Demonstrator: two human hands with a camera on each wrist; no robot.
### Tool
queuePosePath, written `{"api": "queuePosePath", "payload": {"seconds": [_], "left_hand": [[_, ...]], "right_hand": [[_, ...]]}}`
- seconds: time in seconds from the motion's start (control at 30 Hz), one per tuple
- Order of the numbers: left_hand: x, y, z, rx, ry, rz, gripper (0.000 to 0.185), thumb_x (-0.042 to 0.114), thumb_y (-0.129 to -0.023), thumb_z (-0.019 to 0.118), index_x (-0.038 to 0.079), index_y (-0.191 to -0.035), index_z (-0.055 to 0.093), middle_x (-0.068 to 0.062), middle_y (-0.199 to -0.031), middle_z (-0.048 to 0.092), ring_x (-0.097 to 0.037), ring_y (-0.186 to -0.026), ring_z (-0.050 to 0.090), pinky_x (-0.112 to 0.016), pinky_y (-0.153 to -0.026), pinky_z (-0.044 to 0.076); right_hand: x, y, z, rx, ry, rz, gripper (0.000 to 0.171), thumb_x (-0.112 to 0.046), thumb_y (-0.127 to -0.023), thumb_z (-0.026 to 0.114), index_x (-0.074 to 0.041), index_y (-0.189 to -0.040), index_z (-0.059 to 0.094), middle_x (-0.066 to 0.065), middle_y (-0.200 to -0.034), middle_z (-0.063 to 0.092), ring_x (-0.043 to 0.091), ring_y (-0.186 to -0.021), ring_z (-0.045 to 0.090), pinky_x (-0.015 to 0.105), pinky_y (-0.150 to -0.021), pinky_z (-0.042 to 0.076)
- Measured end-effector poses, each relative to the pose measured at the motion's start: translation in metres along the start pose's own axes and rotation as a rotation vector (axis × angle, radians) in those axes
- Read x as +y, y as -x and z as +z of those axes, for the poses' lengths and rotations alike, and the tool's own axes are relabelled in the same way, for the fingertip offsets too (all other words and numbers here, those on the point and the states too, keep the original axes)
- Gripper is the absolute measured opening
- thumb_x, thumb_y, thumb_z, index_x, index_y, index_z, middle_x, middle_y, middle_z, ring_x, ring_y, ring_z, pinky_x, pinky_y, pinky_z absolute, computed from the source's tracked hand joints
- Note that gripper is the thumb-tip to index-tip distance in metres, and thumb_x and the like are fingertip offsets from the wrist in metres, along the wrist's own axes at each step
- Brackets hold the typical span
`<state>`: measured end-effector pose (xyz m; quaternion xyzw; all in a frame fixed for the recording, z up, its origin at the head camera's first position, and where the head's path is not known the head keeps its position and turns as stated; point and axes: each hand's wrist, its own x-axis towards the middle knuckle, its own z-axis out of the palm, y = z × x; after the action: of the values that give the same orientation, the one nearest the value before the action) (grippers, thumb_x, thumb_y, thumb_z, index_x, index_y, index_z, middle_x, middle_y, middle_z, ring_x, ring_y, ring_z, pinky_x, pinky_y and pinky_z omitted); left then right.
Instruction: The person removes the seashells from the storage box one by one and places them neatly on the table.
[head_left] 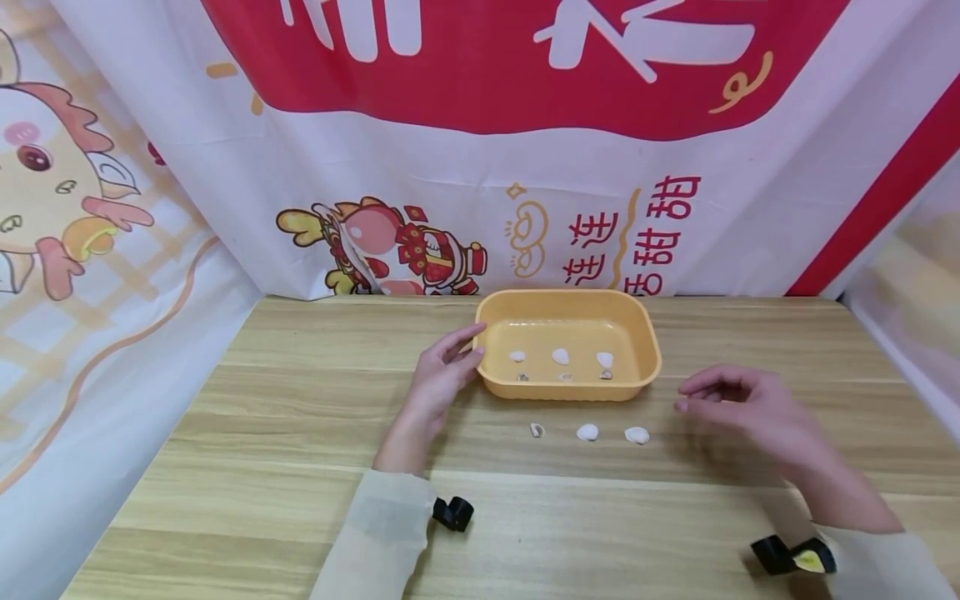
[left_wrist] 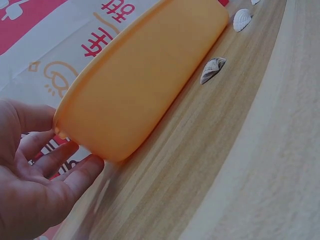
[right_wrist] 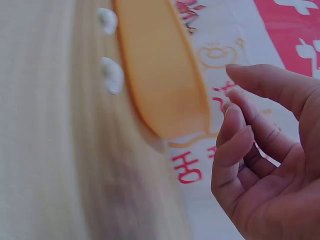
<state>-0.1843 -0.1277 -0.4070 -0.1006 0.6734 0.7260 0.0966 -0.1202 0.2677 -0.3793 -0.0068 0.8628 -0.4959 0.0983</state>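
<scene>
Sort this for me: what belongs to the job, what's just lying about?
Likely the job:
orange rectangular plastic tray, left hand touching
small pale curved seashells inside
three similar seashells in front

Likely surroundings:
red and white printed cloth behind
black wrist-worn pieces

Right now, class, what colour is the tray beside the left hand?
The tray is yellow-orange, inside and out; the head view shows it best.

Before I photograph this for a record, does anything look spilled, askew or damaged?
Nothing looks spilled; the yellow tray stands upright. The leftmost shell in front of it looks odd: greyer than the two white shells beside it. I can't tell whether it's damaged.
</scene>
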Motion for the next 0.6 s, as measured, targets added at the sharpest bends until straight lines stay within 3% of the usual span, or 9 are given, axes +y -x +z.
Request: {"api": "queuePosePath", "payload": {"seconds": [0.23, 0.6], "left_hand": [[0.0, 0.0, -0.001, -0.003, 0.007, 0.009, 0.04, 0.012, -0.106, 0.068, 0.027, -0.143, 0.069, 0.0, -0.164, 0.053, -0.025, -0.15, 0.052, -0.04, -0.122, 0.052], [-0.001, 0.0, -0.003, -0.006, 0.003, 0.01, 0.04, 0.012, -0.106, 0.068, 0.028, -0.143, 0.069, 0.0, -0.164, 0.052, -0.025, -0.151, 0.052, -0.04, -0.122, 0.052]], "right_hand": [[-0.002, 0.008, -0.015, 0.06, -0.08, -0.087, 0.016, -0.011, -0.098, 0.079, -0.01, -0.114, 0.078, -0.015, -0.096, 0.078, 0.006, -0.086, 0.067, 0.025, -0.067, 0.056], [-0.013, 0.006, -0.008, 0.056, -0.024, -0.092, 0.023, -0.02, -0.098, 0.081, -0.007, -0.117, 0.076, -0.013, -0.098, 0.076, 0.009, -0.086, 0.064, 0.027, -0.066, 0.055]]}}
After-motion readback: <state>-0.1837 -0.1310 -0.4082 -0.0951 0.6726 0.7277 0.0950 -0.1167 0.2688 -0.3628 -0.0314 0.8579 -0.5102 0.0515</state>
